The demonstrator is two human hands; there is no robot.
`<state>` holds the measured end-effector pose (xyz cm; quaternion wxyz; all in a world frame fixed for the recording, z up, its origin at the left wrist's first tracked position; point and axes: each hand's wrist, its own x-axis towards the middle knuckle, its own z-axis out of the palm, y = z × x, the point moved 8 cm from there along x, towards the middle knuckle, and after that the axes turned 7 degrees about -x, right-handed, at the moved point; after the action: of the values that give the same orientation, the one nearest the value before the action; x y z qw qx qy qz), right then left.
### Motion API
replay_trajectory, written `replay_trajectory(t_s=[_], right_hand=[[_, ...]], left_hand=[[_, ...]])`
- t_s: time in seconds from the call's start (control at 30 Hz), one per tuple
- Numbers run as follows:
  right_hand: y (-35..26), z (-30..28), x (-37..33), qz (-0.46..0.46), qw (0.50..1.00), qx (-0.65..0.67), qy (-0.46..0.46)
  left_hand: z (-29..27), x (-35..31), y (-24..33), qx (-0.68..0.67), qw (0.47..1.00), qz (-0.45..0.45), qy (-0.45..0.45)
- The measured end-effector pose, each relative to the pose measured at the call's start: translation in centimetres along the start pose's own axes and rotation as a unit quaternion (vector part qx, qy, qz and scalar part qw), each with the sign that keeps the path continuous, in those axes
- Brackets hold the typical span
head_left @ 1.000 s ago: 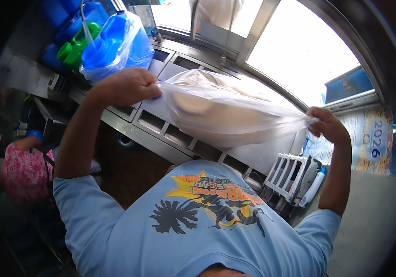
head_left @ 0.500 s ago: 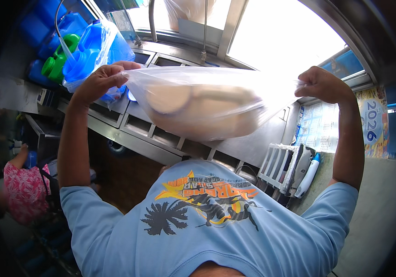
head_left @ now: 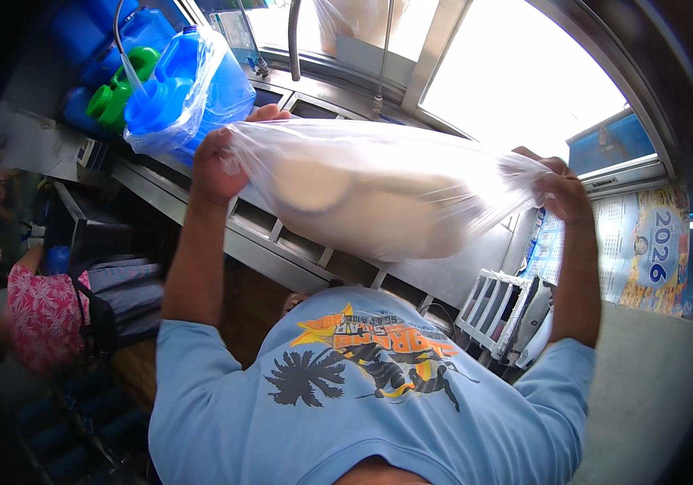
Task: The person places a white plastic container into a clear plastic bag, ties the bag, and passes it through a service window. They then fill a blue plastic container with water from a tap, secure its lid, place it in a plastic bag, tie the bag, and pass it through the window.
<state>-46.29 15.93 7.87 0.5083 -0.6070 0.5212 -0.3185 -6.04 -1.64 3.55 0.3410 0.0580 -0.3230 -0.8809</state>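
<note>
My left hand (head_left: 219,171) and right hand (head_left: 561,194) each grip an end of one whitish, translucent plastic bag (head_left: 387,202), apparently spread wide so the bag pulls taut and its contents sag between them. The bag hangs over the silver metal desk (head_left: 437,279); whether they touch, I cannot tell. One round, tan, disc-like item (head_left: 312,184) shows inside; others blur past counting. One green plastic jug (head_left: 110,107) stands beyond my left hand.
</note>
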Motion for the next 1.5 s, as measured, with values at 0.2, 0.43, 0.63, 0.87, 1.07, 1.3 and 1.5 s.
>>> replay_trajectory(t_s=[0.2, 0.43, 0.63, 0.87, 1.07, 1.3, 1.5], right_hand=[[5.7, 4.8, 4.4, -0.276, 0.774, 0.566, 0.074], [2.1, -0.8, 0.9, -0.087, 0.918, -0.186, 0.339], [-2.1, 2.6, 0.4, -0.159, 0.603, -0.72, 0.304], [-3.4, 1.2, 0.4, -0.027, 0.851, -0.469, 0.233], [-5.4, 3.0, -0.9, -0.005, 0.833, -0.52, 0.191], [-11.5, 4.4, -3.3, -0.076, 0.731, -0.667, 0.122], [-8.4, 3.3, -4.9, 0.007, 0.922, -0.375, 0.095]], left_hand=[[-0.9, 0.4, -1.7, -0.195, 0.975, 0.086, -0.055], [1.5, -1.1, 3.1, 0.702, 0.688, 0.167, 0.082], [4.9, 0.0, 2.1, 0.883, 0.399, 0.249, -0.003], [9.6, 0.9, 2.7, 0.899, 0.325, 0.278, -0.099], [6.2, 0.9, 3.5, 0.827, 0.551, -0.108, -0.008], [5.7, 0.2, 2.7, 0.776, 0.59, -0.221, -0.025], [4.4, -0.1, 2.5, 0.713, 0.667, -0.219, -0.009]])
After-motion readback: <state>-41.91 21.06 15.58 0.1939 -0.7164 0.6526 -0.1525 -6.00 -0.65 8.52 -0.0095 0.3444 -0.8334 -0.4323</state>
